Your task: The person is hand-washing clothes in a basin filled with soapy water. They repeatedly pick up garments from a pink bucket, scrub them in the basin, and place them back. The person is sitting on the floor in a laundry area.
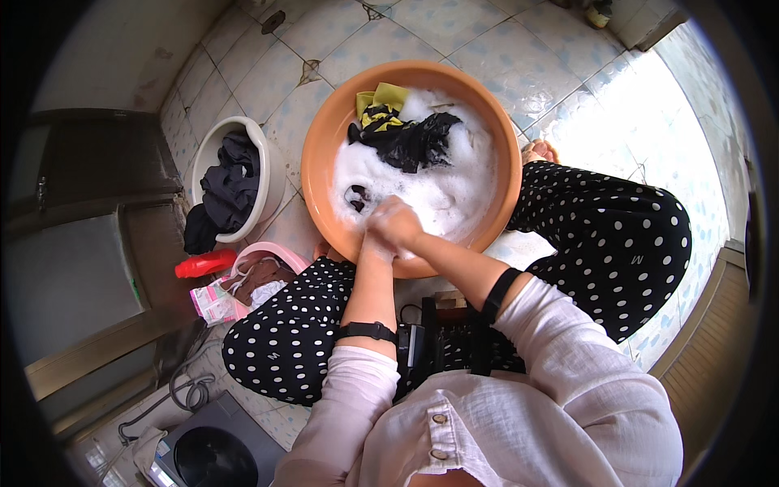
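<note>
Before me stands a large orange plastic basin (316,201) holding white soapsuds (420,195) and wet clothes. My right hand (394,220) is curled and slightly blurred at the basin's near side. It overlaps my left hand (380,242), which is mostly hidden beneath it. Whether any cloth is between them, I cannot tell. Just beyond the hands, a small dark piece of cloth (357,198) shows through the foam. Farther across the basin lies a black garment (420,140), partly covered in suds, beside a yellow-and-black cloth (383,108) near the far wall.
On the left, a white bucket (268,176) holds dark clothes (230,182). Nearer are a red plastic bottle (204,263), a pink container (277,248) with brown and white cloth, and a pink-and-white packet (211,302). A grey appliance (243,420) with a coiled hose (198,392) sits lower left.
</note>
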Demonstrator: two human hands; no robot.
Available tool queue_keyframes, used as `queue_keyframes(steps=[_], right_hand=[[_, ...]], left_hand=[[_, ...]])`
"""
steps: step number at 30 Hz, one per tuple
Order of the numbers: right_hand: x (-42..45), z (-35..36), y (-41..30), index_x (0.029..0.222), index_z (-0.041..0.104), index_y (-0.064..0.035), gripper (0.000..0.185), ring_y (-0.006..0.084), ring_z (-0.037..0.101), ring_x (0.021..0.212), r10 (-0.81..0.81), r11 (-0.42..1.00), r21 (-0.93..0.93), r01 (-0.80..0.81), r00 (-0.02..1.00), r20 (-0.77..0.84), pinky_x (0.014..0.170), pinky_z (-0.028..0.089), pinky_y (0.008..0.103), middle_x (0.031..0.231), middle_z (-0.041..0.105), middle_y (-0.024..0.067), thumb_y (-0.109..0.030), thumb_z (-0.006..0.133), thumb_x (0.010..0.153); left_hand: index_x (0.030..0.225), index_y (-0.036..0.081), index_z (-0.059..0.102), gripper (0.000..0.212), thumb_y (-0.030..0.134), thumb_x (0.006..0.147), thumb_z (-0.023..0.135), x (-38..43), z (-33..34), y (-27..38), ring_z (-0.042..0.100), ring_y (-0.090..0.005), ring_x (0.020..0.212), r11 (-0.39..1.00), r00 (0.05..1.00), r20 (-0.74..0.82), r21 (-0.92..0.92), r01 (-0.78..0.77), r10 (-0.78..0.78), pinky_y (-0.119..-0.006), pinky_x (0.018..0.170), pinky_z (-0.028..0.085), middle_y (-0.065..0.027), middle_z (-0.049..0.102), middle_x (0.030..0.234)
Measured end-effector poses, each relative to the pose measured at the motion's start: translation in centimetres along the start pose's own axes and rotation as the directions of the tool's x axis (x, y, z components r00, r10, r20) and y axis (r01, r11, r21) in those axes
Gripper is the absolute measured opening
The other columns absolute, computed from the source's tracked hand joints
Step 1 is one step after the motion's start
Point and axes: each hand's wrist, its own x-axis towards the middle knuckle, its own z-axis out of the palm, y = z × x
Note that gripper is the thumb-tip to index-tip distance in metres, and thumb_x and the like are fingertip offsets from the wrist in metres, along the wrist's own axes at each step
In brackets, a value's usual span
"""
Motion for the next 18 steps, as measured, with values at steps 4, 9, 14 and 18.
queue_keyframes(steps=[4,9,14,18], right_hand=[[-1.8,-2.9,-9.8,0.074,0.066,-0.0054,0.024,0.0338,0.061,0.084,-0.276,0.903,-0.353,0.246,0.960,-0.038,0.085,0.046,0.0410,0.092,0.062,0.0159,-0.029,0.059,0.074],[1.4,-8.5,-8.5,0.068,0.063,-0.0068,0.020,0.0356,0.061,0.075,-0.046,0.980,-0.196,-0.039,0.911,-0.409,0.072,0.049,0.0467,0.076,0.062,0.0160,-0.026,0.061,0.075],[0.5,-5.3,-7.5,0.068,0.061,-0.0046,0.023,0.0363,0.062,0.063,-0.236,0.959,-0.214,0.185,0.940,-0.246,0.058,0.050,0.0425,0.072,0.063,0.0202,-0.025,0.056,0.077],[0.9,-6.3,-7.7,0.071,0.063,-0.0021,0.024,0.0354,0.062,0.061,-0.106,0.957,-0.291,-0.007,0.923,-0.370,0.057,0.051,0.0440,0.069,0.063,0.0211,-0.024,0.056,0.078]], left_hand=[[0.104,0.006,0.059,0.027,0.026,0.091,0.047,-2.3,1.6,1.7,0.057,-0.0201,0.096,0.996,0.919,0.388,-0.085,-0.041,0.071,-0.033,0.084,0.047,-0.0089,0.062,0.102],[0.109,0.006,0.058,0.027,0.024,0.091,0.048,-2.0,4.5,0.1,0.056,-0.0185,0.102,0.961,0.849,0.451,-0.134,-0.242,0.276,-0.030,0.092,0.043,-0.0077,0.061,0.107],[0.110,0.003,0.056,0.036,0.030,0.094,0.039,-1.9,4.4,0.2,0.056,-0.0241,0.101,0.964,0.920,0.288,-0.098,-0.247,0.265,-0.038,0.089,0.046,-0.0104,0.059,0.109],[0.109,0.004,0.058,0.036,0.030,0.094,0.039,-1.8,4.2,0.4,0.060,-0.0231,0.094,0.936,0.893,0.290,-0.020,-0.353,0.343,-0.040,0.084,0.049,-0.0104,0.063,0.101]])
